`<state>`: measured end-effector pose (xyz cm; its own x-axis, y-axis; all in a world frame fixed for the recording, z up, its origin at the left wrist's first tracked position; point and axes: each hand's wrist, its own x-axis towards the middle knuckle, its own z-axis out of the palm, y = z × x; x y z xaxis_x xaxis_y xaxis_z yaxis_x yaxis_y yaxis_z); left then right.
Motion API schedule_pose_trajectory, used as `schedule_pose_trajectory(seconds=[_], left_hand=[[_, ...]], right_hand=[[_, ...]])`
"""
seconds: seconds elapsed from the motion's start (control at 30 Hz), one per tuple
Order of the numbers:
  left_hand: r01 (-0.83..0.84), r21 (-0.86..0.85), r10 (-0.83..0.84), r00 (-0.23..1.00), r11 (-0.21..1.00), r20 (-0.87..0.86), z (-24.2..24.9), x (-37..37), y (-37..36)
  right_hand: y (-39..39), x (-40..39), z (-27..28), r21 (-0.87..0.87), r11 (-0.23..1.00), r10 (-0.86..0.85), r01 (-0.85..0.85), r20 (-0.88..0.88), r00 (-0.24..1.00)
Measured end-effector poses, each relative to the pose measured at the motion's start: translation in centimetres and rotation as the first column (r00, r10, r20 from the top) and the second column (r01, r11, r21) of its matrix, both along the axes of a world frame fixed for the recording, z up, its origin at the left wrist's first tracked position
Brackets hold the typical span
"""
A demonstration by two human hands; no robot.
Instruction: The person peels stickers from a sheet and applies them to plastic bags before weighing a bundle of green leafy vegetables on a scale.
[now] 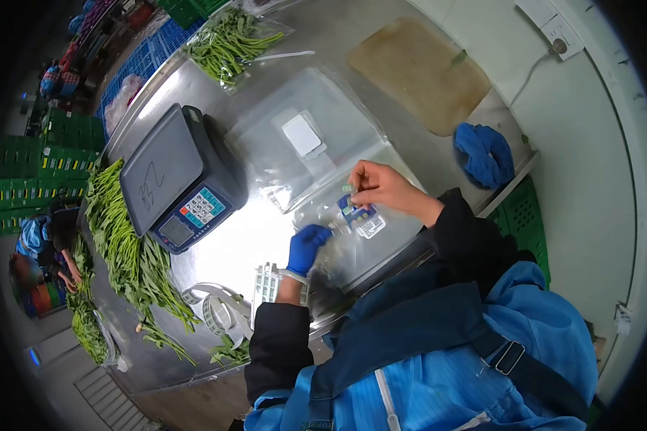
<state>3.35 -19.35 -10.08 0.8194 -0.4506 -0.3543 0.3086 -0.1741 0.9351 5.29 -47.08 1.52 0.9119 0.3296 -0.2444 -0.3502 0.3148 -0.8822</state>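
My left hand (309,248), in a blue glove, has its fingers closed at the left edge of a clear plastic bag (338,262). My bare right hand (388,190) pinches a small green and white sticker (348,189) just above the bag. The bag has a blue printed patch and a white barcode label (372,227). A sheet of small green-printed stickers (267,283) lies against my left wrist, beside a curled strip of stickers (219,310). Farther up, a stack of clear bags (323,108) bears a white rectangular card (302,135).
A grey digital scale (172,172) stands left on the metal table, with leafy green stalks (115,208) along its side. Bagged greens (230,47) lie at the back, a blue cloth (484,155) at the right. Another person (43,244) handles greens at far left, near green crates (21,179).
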Motion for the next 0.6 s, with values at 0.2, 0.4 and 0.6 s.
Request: schedule_pose_trajectory(seconds=[0.2, 0.4, 0.6], left_hand=[[-0.790, -0.178, 0.777, 0.611, 0.586, -0.152, 5.9, 7.2, 1.7], [-0.354, 0.000, 0.324, 0.855, 0.935, 0.404, 3.1, 2.6, 1.9], [0.224, 0.515, -0.511, 0.682, 0.827, 0.524, 2.8, -2.8, -2.0]], right_hand=[[0.4, -0.7, -1.7, -0.238, 0.958, 0.194, -0.162, 0.118, 0.974], [2.3, -0.5, -8.4, -0.737, 0.676, 0.331, 0.022, 0.330, 0.884], [2.7, -0.3, -10.6, -0.844, 0.412, 0.380, 0.343, 0.502, 0.777]])
